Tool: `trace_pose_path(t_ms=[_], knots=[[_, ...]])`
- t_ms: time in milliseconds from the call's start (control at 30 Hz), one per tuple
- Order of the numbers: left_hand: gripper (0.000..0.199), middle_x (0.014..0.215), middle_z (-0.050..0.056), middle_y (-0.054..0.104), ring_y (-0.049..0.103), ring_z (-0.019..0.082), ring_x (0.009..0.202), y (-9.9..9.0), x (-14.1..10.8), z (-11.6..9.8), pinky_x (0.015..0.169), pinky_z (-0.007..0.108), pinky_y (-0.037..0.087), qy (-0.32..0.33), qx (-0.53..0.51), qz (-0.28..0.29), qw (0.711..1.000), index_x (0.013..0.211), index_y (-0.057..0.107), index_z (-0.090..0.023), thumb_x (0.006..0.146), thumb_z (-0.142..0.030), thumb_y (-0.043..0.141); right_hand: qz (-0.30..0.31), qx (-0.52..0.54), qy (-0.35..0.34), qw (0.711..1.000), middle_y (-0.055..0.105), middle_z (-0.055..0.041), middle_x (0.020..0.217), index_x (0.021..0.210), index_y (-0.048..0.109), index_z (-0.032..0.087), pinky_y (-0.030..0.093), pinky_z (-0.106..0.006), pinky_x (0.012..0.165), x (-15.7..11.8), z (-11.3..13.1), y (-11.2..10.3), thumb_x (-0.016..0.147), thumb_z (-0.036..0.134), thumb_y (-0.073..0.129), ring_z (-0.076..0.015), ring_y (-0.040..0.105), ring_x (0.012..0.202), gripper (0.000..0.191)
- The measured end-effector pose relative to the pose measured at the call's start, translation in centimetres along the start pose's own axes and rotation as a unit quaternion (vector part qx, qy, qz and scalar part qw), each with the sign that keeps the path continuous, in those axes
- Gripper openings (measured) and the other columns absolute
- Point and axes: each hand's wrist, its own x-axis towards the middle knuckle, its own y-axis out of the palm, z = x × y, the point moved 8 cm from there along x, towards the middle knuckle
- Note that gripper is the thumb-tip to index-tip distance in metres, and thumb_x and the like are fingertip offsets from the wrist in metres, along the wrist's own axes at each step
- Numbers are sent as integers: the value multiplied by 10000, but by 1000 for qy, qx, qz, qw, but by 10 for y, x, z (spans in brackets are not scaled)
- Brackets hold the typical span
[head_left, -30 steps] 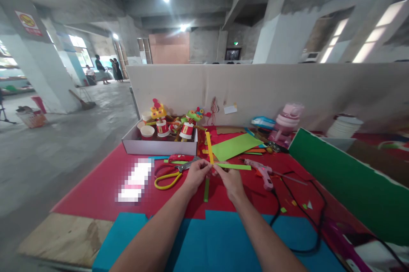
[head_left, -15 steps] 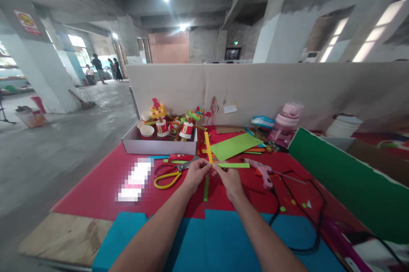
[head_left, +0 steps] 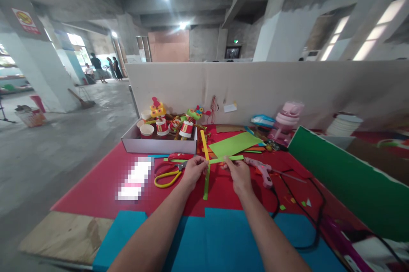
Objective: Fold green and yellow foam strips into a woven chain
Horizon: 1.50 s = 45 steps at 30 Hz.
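My left hand (head_left: 194, 170) pinches the spot where a yellow paper strip (head_left: 204, 142) and a green paper strip (head_left: 237, 158) meet. The yellow one points up and away from me, while the green one runs out to the right. Along that green strip, my right hand (head_left: 239, 173) holds it between thumb and fingers. Below the joint a green length (head_left: 206, 187) points toward me; whether it is a separate strip cannot be made out. Yellow-handled scissors (head_left: 168, 178) lie just left of my left hand. A pink glue gun (head_left: 263, 172) rests right of my right hand.
A white box (head_left: 159, 146) at the back left holds paper-cup figures (head_left: 161, 126). Green paper sheet (head_left: 234, 143) lies behind my hands. A green panel (head_left: 345, 187) borders the right side, and a black cord (head_left: 319, 221) loops there. Blue sheets (head_left: 223, 238) cover the front.
My right hand has slid right along the green strip, away from the joint. The yellow strip's top has tipped slightly left, and the green strip's right end has risen and shifted left.
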Motion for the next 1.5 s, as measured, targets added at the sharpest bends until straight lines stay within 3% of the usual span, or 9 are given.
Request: trace_pose_path(t_ms=[200, 333, 400, 533, 667, 1500], knots=[[264, 487, -21, 533, 454, 76, 430, -3, 0, 0, 473, 220, 339, -10, -23, -3, 1000, 630, 568, -151, 642, -350, 741, -80, 114, -15, 990, 581, 43, 495, 715, 649, 151, 480, -199, 511, 14, 11, -29, 548, 409, 813, -92, 550, 485, 349], [287, 488, -19, 534, 457, 72, 432, -7, 0, 1, 473, 215, 340, -22, -48, -27, 998, 634, 576, -147, 629, -365, 763, -144, 200, -17, 969, 631, 46, 609, 768, 621, 172, 484, -183, 505, 16, 7, -42, 611, 433, 754, -57, 524, 471, 332], [299, 497, -22, 531, 460, 71, 444, -5, 0, 2, 484, 214, 348, -25, -71, -20, 997, 645, 582, -147, 625, -376, 774, -105, 206, 17, 973, 646, 31, 634, 746, 614, 174, 495, -200, 508, 14, -1, -30, 615, 418, 746, -66, 540, 479, 307], [291, 502, -25, 526, 445, 64, 453, 3, -1, 1, 490, 208, 336, -21, -71, 5, 997, 642, 593, -144, 637, -369, 777, 55, 161, 136, 976, 647, 10, 587, 629, 613, 166, 508, -229, 524, -5, -26, 16, 491, 283, 826, -81, 546, 475, 280], [271, 520, -17, 540, 451, 68, 475, 4, -1, 3, 507, 211, 342, -19, -46, 16, 999, 642, 611, -139, 653, -361, 765, 125, 182, 152, 963, 612, 23, 541, 635, 660, 160, 513, -233, 578, -21, -31, 41, 473, 302, 850, -87, 549, 516, 287], [174, 556, 4, 593, 494, 94, 499, 3, -2, 3, 516, 223, 376, 13, 18, 17, 1000, 673, 650, -133, 632, -280, 733, 133, 137, 138, 972, 618, 30, 622, 703, 684, 165, 516, -238, 652, -25, -26, 41, 487, 370, 860, -82, 553, 576, 346]])
